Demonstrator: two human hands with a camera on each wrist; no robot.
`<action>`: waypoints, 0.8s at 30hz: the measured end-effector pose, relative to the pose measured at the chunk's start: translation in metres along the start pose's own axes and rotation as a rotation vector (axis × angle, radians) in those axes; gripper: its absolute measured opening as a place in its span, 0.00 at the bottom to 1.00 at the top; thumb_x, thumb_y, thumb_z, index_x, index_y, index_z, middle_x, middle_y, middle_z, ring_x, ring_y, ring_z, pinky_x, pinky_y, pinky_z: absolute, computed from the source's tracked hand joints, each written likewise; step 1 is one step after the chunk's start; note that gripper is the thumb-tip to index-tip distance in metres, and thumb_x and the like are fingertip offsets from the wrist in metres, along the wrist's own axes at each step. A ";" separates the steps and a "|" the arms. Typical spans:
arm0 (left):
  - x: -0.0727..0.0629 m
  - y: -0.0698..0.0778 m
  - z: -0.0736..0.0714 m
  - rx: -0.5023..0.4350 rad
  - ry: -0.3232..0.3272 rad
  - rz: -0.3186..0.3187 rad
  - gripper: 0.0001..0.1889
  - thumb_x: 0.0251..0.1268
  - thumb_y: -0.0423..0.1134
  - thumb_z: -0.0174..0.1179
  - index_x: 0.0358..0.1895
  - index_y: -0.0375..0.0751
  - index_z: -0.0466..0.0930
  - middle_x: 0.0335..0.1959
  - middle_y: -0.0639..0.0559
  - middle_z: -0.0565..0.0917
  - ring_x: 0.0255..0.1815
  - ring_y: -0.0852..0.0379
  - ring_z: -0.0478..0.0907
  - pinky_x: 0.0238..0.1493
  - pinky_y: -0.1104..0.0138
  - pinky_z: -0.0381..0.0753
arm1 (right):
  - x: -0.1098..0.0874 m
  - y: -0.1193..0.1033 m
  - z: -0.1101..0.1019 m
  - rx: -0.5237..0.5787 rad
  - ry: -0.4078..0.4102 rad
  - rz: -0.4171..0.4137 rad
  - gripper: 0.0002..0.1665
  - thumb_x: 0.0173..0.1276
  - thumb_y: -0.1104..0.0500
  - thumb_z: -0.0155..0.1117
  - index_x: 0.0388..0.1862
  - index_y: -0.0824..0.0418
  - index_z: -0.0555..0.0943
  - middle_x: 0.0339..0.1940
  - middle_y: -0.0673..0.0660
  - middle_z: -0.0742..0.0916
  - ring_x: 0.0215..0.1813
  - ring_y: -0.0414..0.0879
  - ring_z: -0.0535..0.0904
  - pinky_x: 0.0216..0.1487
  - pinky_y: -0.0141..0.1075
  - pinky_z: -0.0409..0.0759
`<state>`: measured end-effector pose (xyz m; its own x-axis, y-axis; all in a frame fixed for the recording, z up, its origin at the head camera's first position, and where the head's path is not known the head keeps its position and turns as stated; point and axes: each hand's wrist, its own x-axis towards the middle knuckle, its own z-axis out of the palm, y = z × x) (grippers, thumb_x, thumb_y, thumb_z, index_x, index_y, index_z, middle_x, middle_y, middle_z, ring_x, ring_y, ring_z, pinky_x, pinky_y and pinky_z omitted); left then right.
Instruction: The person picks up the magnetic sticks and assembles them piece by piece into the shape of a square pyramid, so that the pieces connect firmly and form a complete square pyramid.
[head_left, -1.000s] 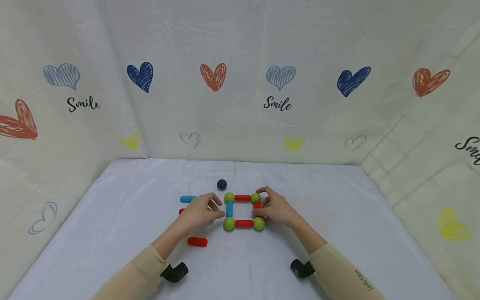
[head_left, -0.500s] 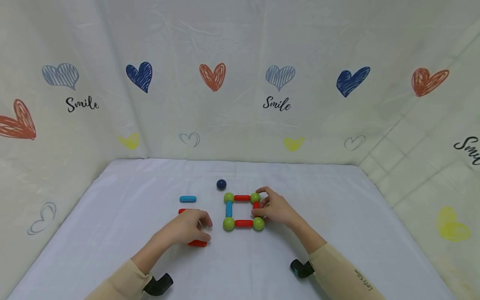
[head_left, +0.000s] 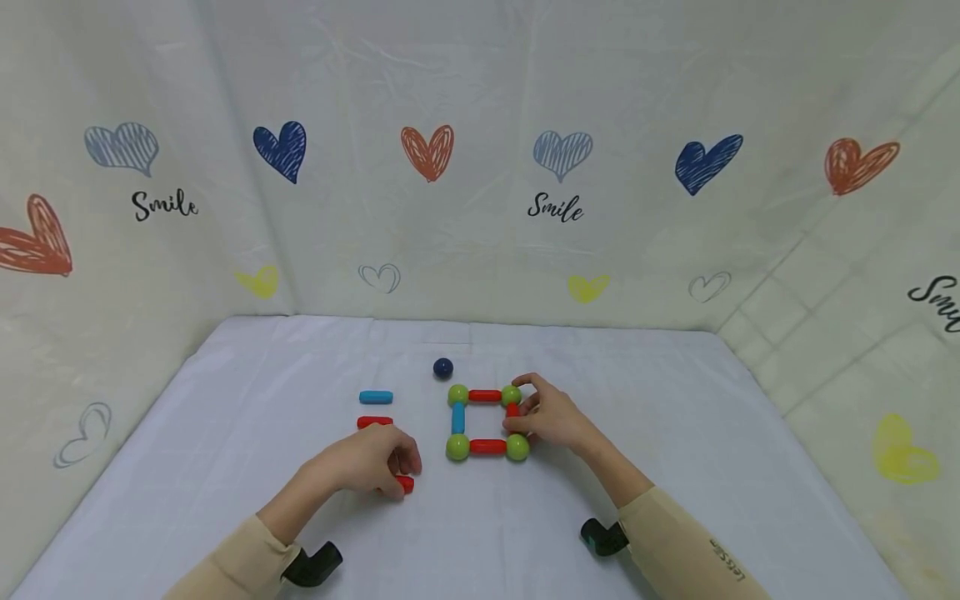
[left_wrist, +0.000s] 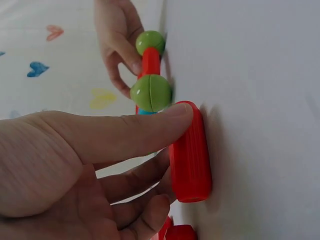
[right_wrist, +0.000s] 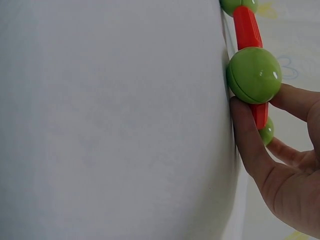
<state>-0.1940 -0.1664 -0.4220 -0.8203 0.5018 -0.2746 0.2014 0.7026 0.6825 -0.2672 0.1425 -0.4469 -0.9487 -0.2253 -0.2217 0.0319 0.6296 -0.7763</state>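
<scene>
My left hand point(head_left: 369, 458) pinches a red magnetic rod point(left_wrist: 191, 162) at the table's left middle; its thumb presses the near face and the fingers go behind. A square of rods lies to the right, with a green ball point(head_left: 457, 447) at each corner, one blue rod point(head_left: 458, 418) on the left side and red rods on the others. My right hand point(head_left: 553, 415) holds the square's right side, thumb and fingers about its red rod point(right_wrist: 260, 115) beside a green ball point(right_wrist: 254, 75). Part of that rod is hidden behind the hand.
Left of the square lie a loose blue rod point(head_left: 376, 397) and another red rod point(head_left: 374, 422), partly behind the left hand. A dark blue ball point(head_left: 443, 368) stands beyond the square. White cloth point(head_left: 645, 375) covers the table, and a patterned curtain point(head_left: 480, 250) rises behind.
My left hand has moved from beside the square leftward and toward the near side, down to the nearest red rod, and now pinches it. The right hand stays on the square.
</scene>
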 end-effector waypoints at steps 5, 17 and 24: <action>0.000 0.001 -0.001 0.017 0.000 -0.006 0.12 0.51 0.30 0.78 0.34 0.48 0.86 0.30 0.55 0.80 0.35 0.54 0.77 0.35 0.61 0.80 | 0.000 0.000 0.000 0.001 -0.001 -0.003 0.38 0.64 0.56 0.78 0.69 0.55 0.70 0.40 0.57 0.81 0.38 0.50 0.79 0.39 0.38 0.85; 0.011 -0.003 -0.006 -0.037 0.061 0.028 0.09 0.59 0.30 0.74 0.39 0.48 0.87 0.34 0.56 0.81 0.36 0.54 0.77 0.36 0.61 0.81 | 0.001 -0.002 -0.002 -0.004 -0.003 -0.009 0.38 0.64 0.56 0.78 0.69 0.56 0.70 0.40 0.57 0.81 0.37 0.50 0.79 0.38 0.38 0.85; 0.022 -0.009 -0.007 -0.123 0.123 0.062 0.08 0.61 0.32 0.73 0.42 0.47 0.88 0.37 0.56 0.83 0.36 0.53 0.79 0.36 0.60 0.82 | 0.001 0.000 -0.002 0.024 -0.017 -0.007 0.38 0.63 0.58 0.78 0.69 0.56 0.70 0.39 0.58 0.81 0.36 0.50 0.80 0.37 0.38 0.86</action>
<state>-0.2175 -0.1653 -0.4296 -0.8693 0.4711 -0.1496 0.1925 0.6014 0.7754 -0.2685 0.1436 -0.4465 -0.9434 -0.2428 -0.2260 0.0325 0.6103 -0.7915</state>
